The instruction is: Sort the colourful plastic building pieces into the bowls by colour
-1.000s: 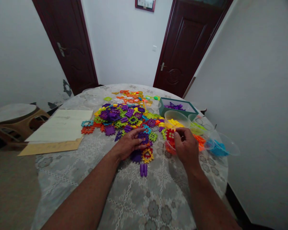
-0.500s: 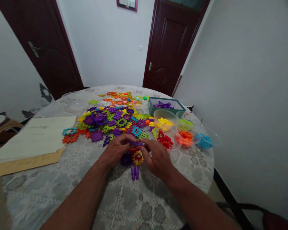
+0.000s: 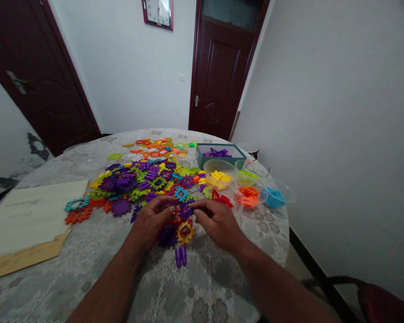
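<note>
My left hand (image 3: 152, 221) and my right hand (image 3: 214, 220) meet over the near edge of a heap of coloured plastic building pieces (image 3: 144, 177). Both pinch a small purple piece (image 3: 185, 209) between their fingertips. Just below it lie a yellow square piece with a red centre (image 3: 185, 232), a dark purple piece (image 3: 167, 235) and a purple two-bar piece (image 3: 181, 256) on the patterned tablecloth (image 3: 202, 287).
Clear bowls to the right hold red (image 3: 222, 198), yellow (image 3: 220, 176), orange (image 3: 249, 195), green (image 3: 247, 172) and blue pieces (image 3: 274, 196). A teal box (image 3: 218, 154) has purple pieces. Cardboard sheets (image 3: 23, 224) lie left. A dark chair (image 3: 373, 300) stands at lower right.
My right hand came left from the bowl of red pieces to join my left hand on the purple piece. The camera view shifted right.
</note>
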The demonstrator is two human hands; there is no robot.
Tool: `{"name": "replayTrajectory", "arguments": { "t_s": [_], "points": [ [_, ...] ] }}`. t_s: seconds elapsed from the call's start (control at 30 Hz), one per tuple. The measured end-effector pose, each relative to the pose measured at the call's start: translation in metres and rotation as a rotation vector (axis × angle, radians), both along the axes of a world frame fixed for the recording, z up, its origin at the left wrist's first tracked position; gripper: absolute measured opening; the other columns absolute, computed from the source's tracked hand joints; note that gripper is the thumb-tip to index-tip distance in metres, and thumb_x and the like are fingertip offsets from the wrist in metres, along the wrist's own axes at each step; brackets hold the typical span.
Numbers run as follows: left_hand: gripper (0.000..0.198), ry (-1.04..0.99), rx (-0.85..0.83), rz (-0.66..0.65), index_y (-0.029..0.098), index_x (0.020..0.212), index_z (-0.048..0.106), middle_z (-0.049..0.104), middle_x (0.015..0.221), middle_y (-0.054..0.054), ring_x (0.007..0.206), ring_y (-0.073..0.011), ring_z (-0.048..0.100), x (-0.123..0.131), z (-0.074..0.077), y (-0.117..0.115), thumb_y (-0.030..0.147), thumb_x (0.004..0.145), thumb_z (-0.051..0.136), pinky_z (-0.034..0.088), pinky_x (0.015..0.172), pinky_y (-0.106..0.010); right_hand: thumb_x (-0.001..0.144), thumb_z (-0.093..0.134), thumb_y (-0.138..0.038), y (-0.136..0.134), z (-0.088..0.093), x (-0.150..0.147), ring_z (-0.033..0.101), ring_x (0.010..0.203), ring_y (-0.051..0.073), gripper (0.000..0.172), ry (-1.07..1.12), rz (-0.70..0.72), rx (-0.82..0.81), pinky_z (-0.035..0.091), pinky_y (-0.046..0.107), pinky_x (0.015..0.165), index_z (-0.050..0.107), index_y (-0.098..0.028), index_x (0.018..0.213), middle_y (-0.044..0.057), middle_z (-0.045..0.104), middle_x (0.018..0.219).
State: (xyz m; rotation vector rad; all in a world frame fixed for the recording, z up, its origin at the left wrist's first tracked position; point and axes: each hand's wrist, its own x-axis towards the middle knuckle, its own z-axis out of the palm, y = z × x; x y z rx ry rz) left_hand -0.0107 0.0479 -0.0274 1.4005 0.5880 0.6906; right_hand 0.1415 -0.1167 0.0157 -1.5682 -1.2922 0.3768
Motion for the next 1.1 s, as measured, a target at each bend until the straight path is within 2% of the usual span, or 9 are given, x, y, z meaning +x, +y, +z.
{"name": "replayTrajectory", "arguments": {
  "t_s": [0.2, 0.33, 0.43, 0.53, 0.63, 0.7, 0.77, 0.9, 1.1],
  "points": [
    [0.027, 0.09, 0.127, 0.234, 0.019, 0.096, 0.072, 0.074, 0.079, -0.002, 0.072, -0.0216, 0.072, 0.0, -0.002, 0.007, 0.04, 0.079, 0.072, 0.061, 0.07, -0.035, 0.09, 0.062, -0.017, 0.015, 0.039, 0.072, 0.069, 0.077, 0.015, 0.02, -0.197, 0.082, -0.177, 0.053, 0.026, 0.072, 0.079, -0.023, 0.099, 0.001, 0.078, 0.089],
    [0.025, 0.148, 0.24, 0.341, 0.02, 0.097, 0.073, 0.074, 0.079, -0.001, 0.067, -0.0214, 0.071, -0.002, -0.007, 0.012, 0.04, 0.082, 0.067, 0.058, 0.067, -0.034, 0.09, 0.058, -0.019, 0.054, 0.057, 0.138, 0.069, 0.071, 0.015, 0.031, -0.082, -0.268, -0.06, 0.054, 0.026, 0.063, 0.075, -0.018, 0.115, 0.005, 0.078, 0.093],
    [0.025, 0.149, 0.305, 0.415, 0.02, 0.099, 0.074, 0.076, 0.083, -0.003, 0.071, -0.0217, 0.072, -0.004, -0.009, 0.014, 0.038, 0.083, 0.065, 0.057, 0.071, -0.033, 0.092, 0.055, -0.021, 0.069, 0.064, 0.158, 0.072, 0.075, 0.016, 0.041, -0.056, -0.459, 0.048, 0.058, 0.029, 0.067, 0.068, -0.016, 0.131, 0.009, 0.078, 0.112],
    [0.026, 0.149, 0.338, 0.473, 0.02, 0.101, 0.075, 0.076, 0.088, -0.004, 0.079, -0.023, 0.072, -0.006, -0.01, 0.015, 0.037, 0.085, 0.063, 0.056, 0.075, -0.034, 0.095, 0.055, -0.025, 0.059, 0.058, 0.129, 0.074, 0.082, 0.018, 0.034, -0.135, -0.393, 0.076, 0.061, 0.035, 0.079, 0.071, -0.018, 0.124, 0.01, 0.077, 0.117],
    [0.024, 0.166, 0.372, 0.533, 0.02, 0.101, 0.076, 0.077, 0.093, -0.005, 0.086, -0.0233, 0.071, -0.007, -0.009, 0.015, 0.034, 0.086, 0.062, 0.055, 0.082, -0.035, 0.099, 0.057, -0.03, 0.027, 0.036, 0.063, 0.074, 0.094, 0.022, 0.029, -0.318, -0.128, -0.021, 0.06, 0.04, 0.091, 0.074, -0.021, 0.121, 0.008, 0.078, 0.11],
    [0.023, 0.153, 0.379, 0.57, 0.02, 0.1, 0.075, 0.077, 0.096, -0.005, 0.09, -0.023, 0.07, -0.006, -0.008, 0.014, 0.032, 0.087, 0.061, 0.054, 0.086, -0.035, 0.099, 0.061, -0.032, 0.003, 0.012, 0.018, 0.071, 0.113, 0.025, 0.039, -0.413, 0.053, -0.092, 0.057, 0.045, 0.101, 0.067, -0.023, 0.137, 0.011, 0.074, 0.128],
    [0.022, 0.138, 0.382, 0.605, 0.02, 0.1, 0.075, 0.077, 0.098, -0.005, 0.092, -0.0228, 0.07, -0.006, -0.007, 0.014, 0.03, 0.087, 0.061, 0.053, 0.088, -0.034, 0.095, 0.069, -0.036, -0.017, -0.016, -0.016, 0.054, 0.143, 0.031, 0.062, -0.516, 0.148, -0.13, 0.046, 0.053, 0.118, 0.053, -0.024, 0.154, 0.014, 0.057, 0.155],
    [0.02, 0.115, 0.405, 0.664, 0.02, 0.099, 0.074, 0.076, 0.099, -0.005, 0.094, -0.023, 0.07, -0.007, -0.006, 0.017, 0.029, 0.087, 0.061, 0.053, 0.092, -0.035, 0.086, 0.079, -0.043, -0.029, -0.063, -0.041, 0.022, 0.162, 0.039, 0.101, -0.636, 0.104, -0.243, 0.032, 0.06, 0.127, 0.026, -0.022, 0.169, 0.017, 0.021, 0.176],
    [0.02, 0.078, 0.423, 0.748, 0.019, 0.1, 0.074, 0.076, 0.1, -0.006, 0.096, -0.0232, 0.07, -0.014, -0.008, 0.028, 0.028, 0.087, 0.06, 0.053, 0.094, -0.037, 0.086, 0.076, -0.054, -0.007, -0.088, -0.032, 0.02, 0.161, 0.045, 0.099, -0.699, -0.044, -0.323, 0.027, 0.063, 0.127, 0.033, -0.016, 0.167, 0.023, 0.022, 0.174]
  ]
}}
